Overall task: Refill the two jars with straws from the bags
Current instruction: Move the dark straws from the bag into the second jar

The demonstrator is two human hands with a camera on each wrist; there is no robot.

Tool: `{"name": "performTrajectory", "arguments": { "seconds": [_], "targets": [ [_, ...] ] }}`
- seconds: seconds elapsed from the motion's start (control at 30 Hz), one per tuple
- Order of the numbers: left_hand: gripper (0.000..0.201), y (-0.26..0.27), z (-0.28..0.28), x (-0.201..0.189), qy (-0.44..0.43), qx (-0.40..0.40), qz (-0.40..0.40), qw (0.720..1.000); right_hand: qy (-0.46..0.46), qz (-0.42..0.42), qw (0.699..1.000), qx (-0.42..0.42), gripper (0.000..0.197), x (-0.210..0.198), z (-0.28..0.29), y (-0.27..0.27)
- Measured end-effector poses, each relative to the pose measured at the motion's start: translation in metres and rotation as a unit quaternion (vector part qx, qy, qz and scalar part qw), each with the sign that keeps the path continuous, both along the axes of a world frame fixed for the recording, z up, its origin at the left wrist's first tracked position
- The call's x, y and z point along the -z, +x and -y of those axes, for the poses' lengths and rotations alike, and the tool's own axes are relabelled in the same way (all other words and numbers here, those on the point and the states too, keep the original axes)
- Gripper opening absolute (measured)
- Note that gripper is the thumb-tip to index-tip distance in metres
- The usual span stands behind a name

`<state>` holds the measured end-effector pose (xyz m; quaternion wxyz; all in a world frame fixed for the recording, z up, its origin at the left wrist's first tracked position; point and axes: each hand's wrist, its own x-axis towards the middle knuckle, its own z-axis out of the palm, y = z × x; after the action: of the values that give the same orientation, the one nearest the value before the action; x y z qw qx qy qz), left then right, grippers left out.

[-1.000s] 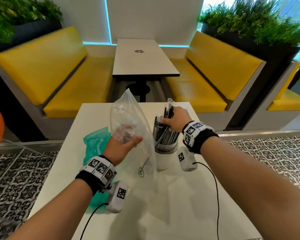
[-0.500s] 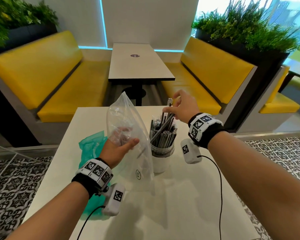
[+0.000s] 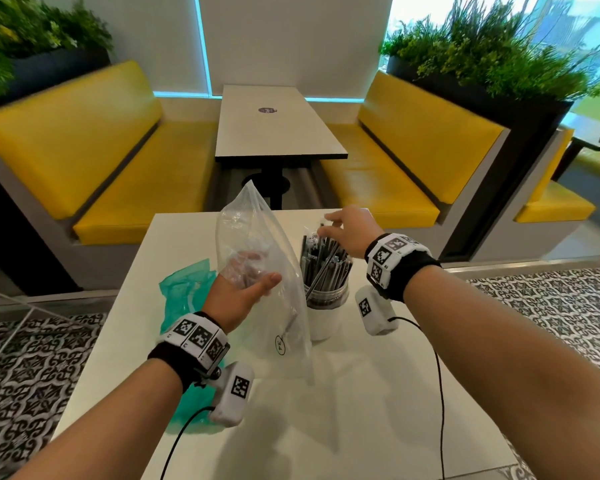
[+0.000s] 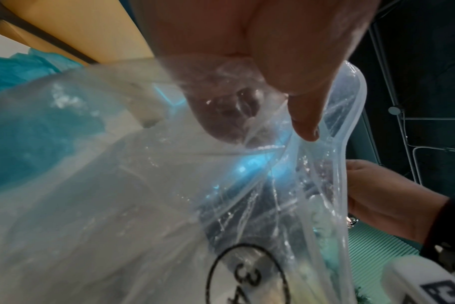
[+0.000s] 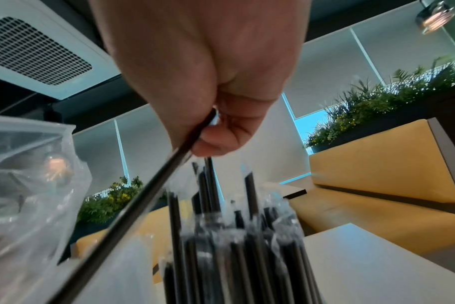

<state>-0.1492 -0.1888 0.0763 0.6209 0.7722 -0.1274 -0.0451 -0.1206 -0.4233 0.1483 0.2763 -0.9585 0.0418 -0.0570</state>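
Observation:
A white jar [image 3: 321, 318] packed with wrapped black straws [image 3: 324, 268] stands mid-table. My right hand [image 3: 326, 230] hovers over the straw tops and pinches the upper end of one black straw [image 5: 148, 197], which slants down to the left across the bundle [image 5: 234, 257]. Left of the jar, my left hand [image 3: 257, 271] holds up a clear plastic bag [image 3: 257, 233]. Its thumb [image 4: 307, 123] lies on the outside and its fingers show through the clear plastic bag [image 4: 143, 205]. Only this one jar is in view.
A crumpled teal bag [image 3: 184, 299] lies on the white table [image 3: 361, 410] left of my left wrist. Cables run from both wrist cameras across the tabletop. Beyond the far edge are yellow benches [image 3: 146, 181] and another table [image 3: 274, 129].
My right hand has let go of the straw bundle in the jar and risen above it, now pinching a single straw's top. The left hand still holds the clear bag upright.

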Motion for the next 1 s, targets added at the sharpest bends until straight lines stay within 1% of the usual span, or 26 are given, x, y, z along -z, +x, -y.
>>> {"name": "performTrajectory", "arguments": {
  "seconds": [0.07,0.13,0.23,0.37,0.47,0.53,0.6,0.7,0.77,0.8,0.83,0.9,0.97,1.0],
  "targets": [
    [0.046,0.001,0.0,0.0,0.008,0.004,0.004,1.0,0.016,0.069,0.997,0.017,0.052,-0.011,0.003,-0.003],
    [0.044,0.002,0.0,0.0,0.009,0.002,0.007,1.0,0.044,0.145,0.988,0.034,0.052,-0.029,0.006,-0.007],
    [0.043,0.003,-0.001,0.001,0.004,-0.003,0.008,1.0,0.073,0.228,0.97,0.048,0.051,-0.065,0.013,-0.01],
    [0.043,0.002,-0.002,0.001,0.003,0.0,0.011,1.0,0.044,0.327,0.943,0.051,0.041,-0.115,0.022,-0.012],
    [0.04,0.002,-0.001,-0.001,0.021,0.004,0.024,0.999,-0.01,0.37,0.928,0.04,0.033,-0.136,0.022,-0.014],
    [0.038,0.002,-0.001,-0.003,0.022,0.003,0.028,0.999,-0.057,0.371,0.926,0.028,0.029,-0.137,0.02,-0.013],
    [0.037,0.002,-0.002,-0.004,0.015,0.003,0.024,1.0,-0.095,0.359,0.928,0.018,0.026,-0.129,0.018,-0.012],
    [0.04,0.002,-0.004,-0.002,-0.025,-0.001,0.005,1.0,-0.153,0.329,0.932,0.006,0.019,-0.106,0.013,-0.01],
    [0.042,0.001,-0.005,0.0,-0.028,-0.002,0.001,1.0,-0.182,0.302,0.936,-0.004,0.013,-0.086,0.008,-0.01],
    [0.041,0.001,-0.006,0.0,-0.026,-0.002,0.0,1.0,-0.181,0.289,0.94,-0.011,0.011,-0.075,0.006,-0.009],
    [0.039,0.001,-0.006,0.0,-0.025,-0.003,-0.001,1.0,-0.165,0.273,0.948,-0.017,0.011,-0.062,0.004,-0.009],
    [0.035,0.001,-0.006,0.0,-0.024,-0.007,-0.001,1.0,-0.099,0.216,0.971,-0.027,0.013,-0.038,0.002,-0.006],
    [0.034,0.001,-0.006,0.0,-0.022,-0.011,-0.001,1.0,-0.019,0.144,0.989,-0.025,0.023,-0.017,-0.002,-0.004],
    [0.034,0.001,-0.006,0.0,-0.024,-0.013,-0.002,1.0,0.018,0.115,0.993,-0.016,0.028,-0.01,-0.004,-0.003]
  ]
}}
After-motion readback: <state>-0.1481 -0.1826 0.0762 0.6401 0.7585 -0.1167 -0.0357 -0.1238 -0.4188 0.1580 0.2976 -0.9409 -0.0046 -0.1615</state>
